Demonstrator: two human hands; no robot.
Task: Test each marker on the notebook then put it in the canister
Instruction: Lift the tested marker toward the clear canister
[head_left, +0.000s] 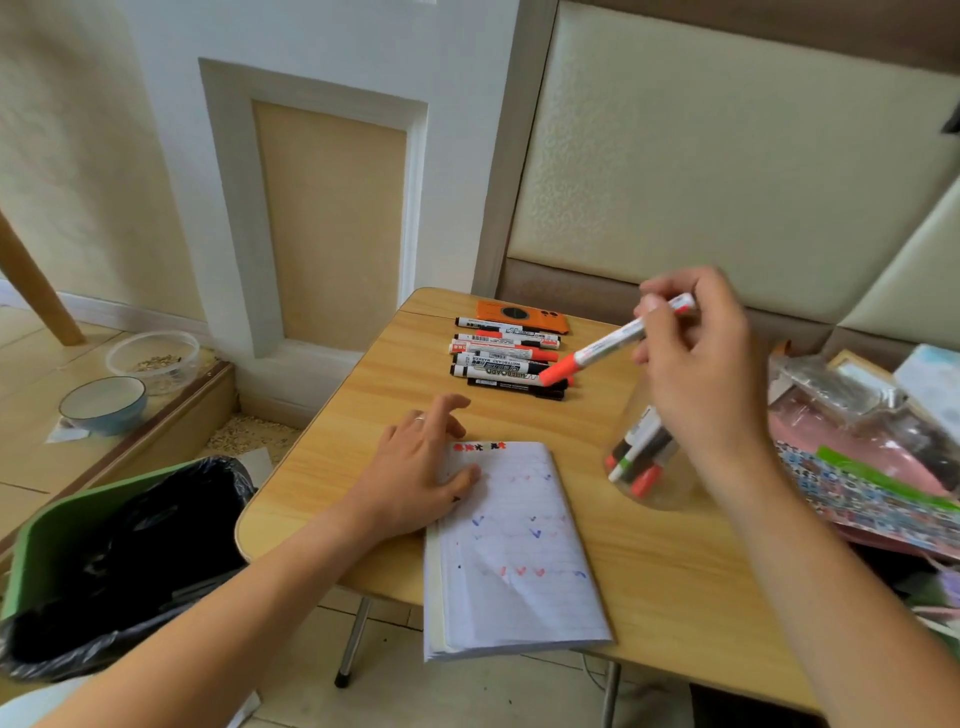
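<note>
- The right hand (701, 364) holds a white-barrelled marker with an orange-red cap (613, 345) above the table; its fingers (655, 305) pinch the barrel near the rear end, and the capped end slants down and to the left, toward the row of markers.
- The cap looks to be on, so the step in hand reads as dropping this marker into the clear plastic canister (649, 457), which stands just right of the notebook and directly under the right wrist.
- To do it well, swing the marker toward upright over the canister mouth and release it low, so it slides in beside the several markers already inside without bouncing out or tipping the light container.
- The left hand (415, 467) lies flat with fingers spread and relaxed, thumb and palm pressing the upper left corner of the lined white paper notebook (519, 551); keeping it there steadies the page for the next test.
- Red and blue test squiggles already mark the page; plain space remains lower down.
- A row of untested black- and red-capped whiteboard markers (506, 358) lies at the far side of the light wooden table (670, 571), touching one another, just in front of an orange phone (522, 315).
</note>
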